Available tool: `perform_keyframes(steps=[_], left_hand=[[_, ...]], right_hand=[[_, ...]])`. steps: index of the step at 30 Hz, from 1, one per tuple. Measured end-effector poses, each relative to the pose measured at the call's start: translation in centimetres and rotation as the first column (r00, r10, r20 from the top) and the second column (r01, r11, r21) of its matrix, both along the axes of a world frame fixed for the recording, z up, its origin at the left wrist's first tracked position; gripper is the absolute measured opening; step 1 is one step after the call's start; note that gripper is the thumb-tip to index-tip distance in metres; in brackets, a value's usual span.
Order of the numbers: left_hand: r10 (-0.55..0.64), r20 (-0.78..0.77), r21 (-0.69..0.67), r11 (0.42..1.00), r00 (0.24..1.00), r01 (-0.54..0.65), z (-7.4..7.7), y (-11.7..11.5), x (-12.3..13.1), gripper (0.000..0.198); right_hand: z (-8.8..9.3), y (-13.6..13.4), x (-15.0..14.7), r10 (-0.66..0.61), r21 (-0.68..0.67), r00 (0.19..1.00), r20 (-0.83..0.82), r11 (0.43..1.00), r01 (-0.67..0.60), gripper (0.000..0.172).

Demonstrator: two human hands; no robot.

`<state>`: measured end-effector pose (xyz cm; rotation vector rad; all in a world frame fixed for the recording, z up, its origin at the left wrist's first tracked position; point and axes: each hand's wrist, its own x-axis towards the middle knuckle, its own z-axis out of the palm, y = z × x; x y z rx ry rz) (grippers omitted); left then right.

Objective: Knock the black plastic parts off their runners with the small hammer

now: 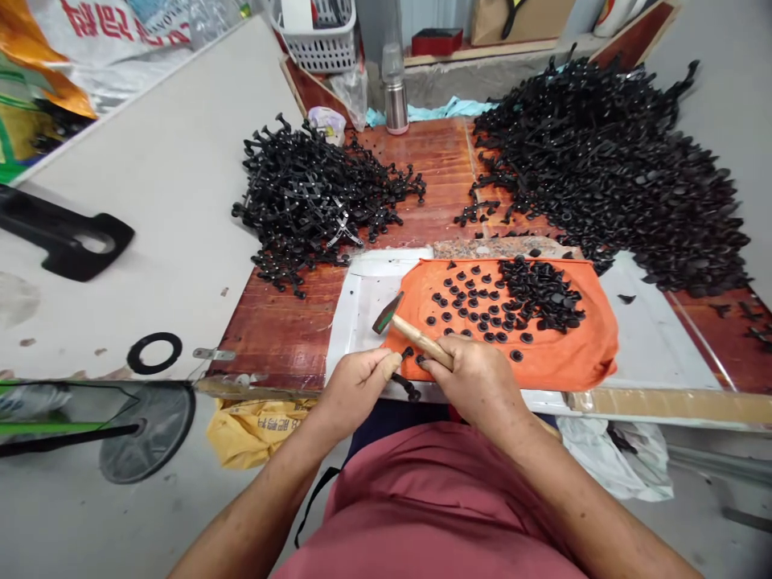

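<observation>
My left hand (360, 383) pinches a small black jointed part (408, 388) with knobbed ends at the front edge of the cloth. My right hand (482, 378) is closed around the wooden handle of a hammer (422, 341). The hammer's dark head, with a green patch, is raised to the left, above the cloth's left edge. Close to my right fingertips is a small round black cap; whether they touch it I cannot tell. Beneath lies an orange cloth (564, 366) with several black caps (484, 317) spread out and a heap of them (543, 293) at its right.
A pile of black jointed pieces (301, 189) stands at the back left of the wooden table (277, 346). A larger black pile (615, 169) covers the right. A steel bottle (396, 98) and a white basket (319, 44) are at the back. One black ring (154, 353) lies left.
</observation>
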<state>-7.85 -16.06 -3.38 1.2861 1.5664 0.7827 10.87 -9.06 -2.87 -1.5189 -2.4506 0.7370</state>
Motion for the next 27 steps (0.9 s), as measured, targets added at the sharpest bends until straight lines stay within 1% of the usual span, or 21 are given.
perform_keyframes(steps=[4,7,11,14,17,20,23,25,27], left_hand=[[-0.078,-0.085,0.001,0.997,0.993,0.078,0.0,0.2,0.2,0.044],[-0.081,-0.123,-0.002,0.997,0.989,0.081,0.3,0.2,0.2,0.044],[-0.103,-0.144,-0.003,0.995,0.984,0.103,1.0,0.2,0.5,0.043],[-0.115,-0.181,0.005,0.993,0.977,0.118,1.2,0.2,0.5,0.042],[-0.098,-0.204,0.015,0.995,0.974,0.103,0.9,0.0,0.0,0.042],[-0.089,-0.196,0.001,0.996,0.976,0.091,0.4,-0.4,-0.5,0.042],[-0.092,-0.184,-0.023,0.996,0.979,0.089,0.1,-0.8,-0.9,0.044],[-0.107,-0.199,-0.034,0.994,0.974,0.102,0.3,-0.9,-1.0,0.044],[-0.169,-0.219,-0.051,0.986,0.961,0.162,0.8,-1.1,-1.3,0.042]], right_hand=[[-0.1,-0.2,-0.1,0.017,0.020,1.000,-0.002,1.000,-0.017,0.019],[0.1,-0.3,-0.1,0.021,0.040,1.000,0.010,0.999,-0.021,0.015],[0.3,-0.3,-0.1,0.024,0.043,0.999,0.021,0.999,-0.025,0.014],[0.5,-0.5,-0.2,0.026,0.052,0.999,0.024,0.998,-0.027,0.011],[0.8,-0.8,-0.5,0.045,0.081,0.998,0.051,0.996,-0.049,0.018],[0.9,-1.1,-0.5,0.065,0.141,0.995,0.077,0.987,-0.075,0.026],[0.9,-1.2,-0.2,0.060,0.186,0.995,0.082,0.980,-0.074,0.027],[0.7,-1.1,-0.1,0.050,0.195,0.995,0.090,0.979,-0.067,0.028],[0.5,-1.1,-0.1,0.046,0.196,0.994,0.099,0.979,-0.064,0.027]])
